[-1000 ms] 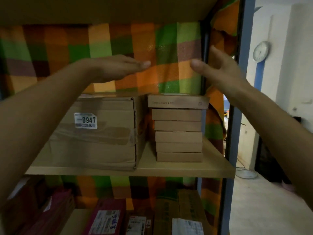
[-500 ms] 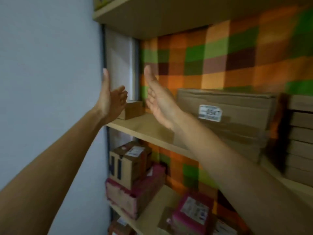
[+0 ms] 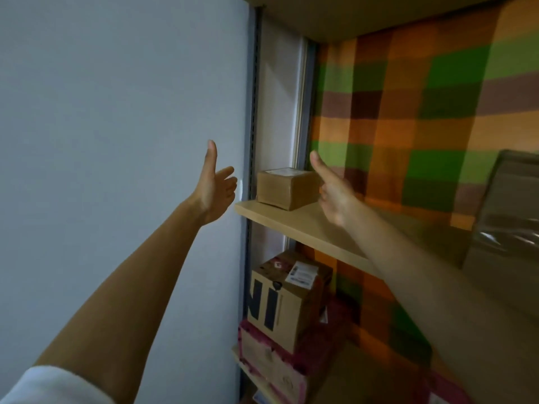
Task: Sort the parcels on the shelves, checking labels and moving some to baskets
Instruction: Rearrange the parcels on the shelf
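Head view: small brown cardboard box [image 3: 287, 188] sits at left end of light wooden shelf [image 3: 306, 228], between hands. Left hand [image 3: 214, 188] spread wide, empty, apart from box. Right hand [image 3: 332, 189] spread, empty, just beside box's right side, nearer.

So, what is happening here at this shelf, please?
A person reaches with both hands open toward a small brown box at the left end of a wooden shelf. The left hand is to its left and the right hand is at its right side. Neither holds it yet. Other parcels sit on the shelf below.
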A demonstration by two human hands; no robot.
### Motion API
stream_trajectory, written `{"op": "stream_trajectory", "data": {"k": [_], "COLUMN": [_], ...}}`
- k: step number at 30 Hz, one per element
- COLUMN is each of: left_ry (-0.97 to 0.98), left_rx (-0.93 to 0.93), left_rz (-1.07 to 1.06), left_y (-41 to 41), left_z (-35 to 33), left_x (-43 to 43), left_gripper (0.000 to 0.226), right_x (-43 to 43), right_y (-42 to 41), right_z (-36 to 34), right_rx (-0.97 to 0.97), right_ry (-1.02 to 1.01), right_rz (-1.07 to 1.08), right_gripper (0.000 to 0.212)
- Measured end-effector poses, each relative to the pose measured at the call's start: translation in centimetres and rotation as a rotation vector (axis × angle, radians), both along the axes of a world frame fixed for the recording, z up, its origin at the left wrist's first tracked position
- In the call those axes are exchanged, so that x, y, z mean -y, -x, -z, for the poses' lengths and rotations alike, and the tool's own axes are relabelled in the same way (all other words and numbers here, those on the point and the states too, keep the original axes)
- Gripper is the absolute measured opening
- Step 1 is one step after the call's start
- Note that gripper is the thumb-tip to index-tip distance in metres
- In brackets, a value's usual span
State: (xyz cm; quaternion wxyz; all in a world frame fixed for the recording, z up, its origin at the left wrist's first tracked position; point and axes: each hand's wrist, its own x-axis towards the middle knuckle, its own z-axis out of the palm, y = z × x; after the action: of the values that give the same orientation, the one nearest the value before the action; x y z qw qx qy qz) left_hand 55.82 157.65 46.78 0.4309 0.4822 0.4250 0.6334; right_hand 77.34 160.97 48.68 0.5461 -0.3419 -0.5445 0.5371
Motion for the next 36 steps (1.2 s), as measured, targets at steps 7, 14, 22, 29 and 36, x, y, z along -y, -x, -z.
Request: {"op": "stream_trajectory", "data": {"k": [7, 14, 22, 29, 36], "left_ry": [0.057, 0.087, 0.079, 0.124, 0.106], "left_rx": [-0.006, -0.050, -0.124, -0.177, -0.231], "left_rz": [0.103, 0.146, 0.165, 0.180, 0.329], "left_y": [2.9, 4.2, 3.7, 2.6, -1.8], "left_z": [1.2, 2.1, 1.4, 2.0, 2.2], "left_x": [-9.1, -14.2, -17.0, -18.7, -17.1], "left_gripper": [0.098, 0.096, 0.095, 0.104, 0.069], "right_x": [-8.6, -12.8, -15.2, -14.7, -12.4], "right_y": [3.3, 4.1, 4.0, 3.2, 2.1], "right_z": [1.5, 2.4, 2.8, 2.5, 3.2], "right_rx": [0.064, 0.126, 0.099, 0.045, 0.178], "right_ry": [0.032, 0.117, 0.133, 0.171, 0.165], "right_rz": [0.123, 0.196, 0.225, 0.125, 0.092], "right_gripper": [0.108, 0.096, 0.094, 0.058, 0.034]}}
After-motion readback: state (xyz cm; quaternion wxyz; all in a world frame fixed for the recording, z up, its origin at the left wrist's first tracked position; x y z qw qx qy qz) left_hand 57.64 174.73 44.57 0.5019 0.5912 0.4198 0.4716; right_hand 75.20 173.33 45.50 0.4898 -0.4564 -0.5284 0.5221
